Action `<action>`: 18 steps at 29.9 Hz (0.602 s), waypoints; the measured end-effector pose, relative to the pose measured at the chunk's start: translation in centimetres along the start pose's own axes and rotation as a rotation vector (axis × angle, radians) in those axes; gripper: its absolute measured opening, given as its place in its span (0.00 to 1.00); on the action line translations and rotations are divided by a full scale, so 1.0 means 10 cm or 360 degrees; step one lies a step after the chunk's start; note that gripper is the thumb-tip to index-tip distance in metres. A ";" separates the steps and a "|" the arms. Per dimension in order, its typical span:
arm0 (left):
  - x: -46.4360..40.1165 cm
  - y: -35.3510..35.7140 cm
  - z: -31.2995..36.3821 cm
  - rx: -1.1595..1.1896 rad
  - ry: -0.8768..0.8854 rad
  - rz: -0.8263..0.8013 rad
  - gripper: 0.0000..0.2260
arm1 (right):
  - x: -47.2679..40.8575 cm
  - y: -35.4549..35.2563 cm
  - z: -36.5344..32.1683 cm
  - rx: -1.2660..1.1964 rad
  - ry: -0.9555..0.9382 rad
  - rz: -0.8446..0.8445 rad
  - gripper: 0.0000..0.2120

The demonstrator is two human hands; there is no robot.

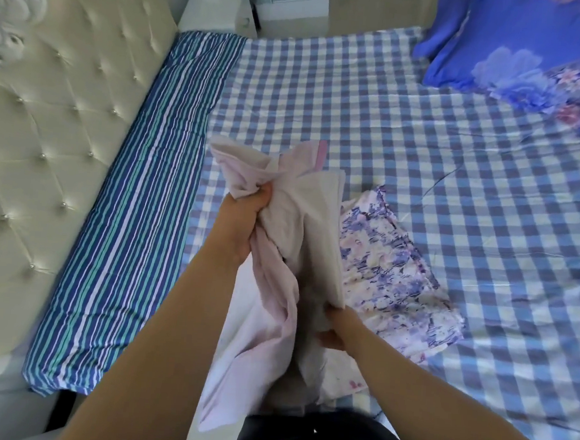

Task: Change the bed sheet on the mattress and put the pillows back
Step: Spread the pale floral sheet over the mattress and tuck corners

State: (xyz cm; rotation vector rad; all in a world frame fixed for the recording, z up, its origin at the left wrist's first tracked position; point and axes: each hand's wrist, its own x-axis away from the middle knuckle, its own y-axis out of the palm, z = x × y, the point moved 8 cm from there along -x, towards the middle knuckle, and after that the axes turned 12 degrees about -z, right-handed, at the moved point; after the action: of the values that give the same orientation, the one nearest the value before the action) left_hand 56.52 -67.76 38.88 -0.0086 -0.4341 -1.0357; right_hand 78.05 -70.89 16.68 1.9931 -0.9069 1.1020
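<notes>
Both hands, left hand [244, 216] and right hand [337, 329], clench one bunched pale pink sheet [277, 287] over the bed's near edge. The checked sheet [423, 153] covers the mattress; one striped cloth [135, 202] lines the tufted headboard [65, 118]. One floral cloth [391, 278] lies beside the hands, one blue flowered quilt [533, 65] at the far corner.

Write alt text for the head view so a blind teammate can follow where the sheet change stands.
Both hands hold a bunched pale pink cloth above the bed: left hand high, right hand low. A folded floral cloth lies on the blue checked sheet; striped fabric runs along the tufted headboard, a blue floral pillow far right.
</notes>
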 end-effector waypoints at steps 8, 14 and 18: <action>0.31 -1.03 -0.46 -0.0800 -0.0059 0.0479 0.11 | 0.75 -0.79 -1.61 0.0278 -0.1012 0.0736 0.15; 0.40 -1.37 -1.24 -0.0967 -0.0546 -0.0011 0.37 | 0.92 0.00 -2.21 0.0374 -0.1331 0.0184 0.24; 0.21 -1.38 -0.90 -0.1749 -0.0229 0.0285 0.51 | 0.99 0.55 -2.23 0.0342 -0.1350 -0.0030 0.17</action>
State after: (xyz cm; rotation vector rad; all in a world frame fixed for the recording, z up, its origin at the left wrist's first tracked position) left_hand 49.04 -78.47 28.70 -1.0862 0.0534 -0.9883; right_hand 68.33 -58.10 35.83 2.6949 -1.2010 0.3040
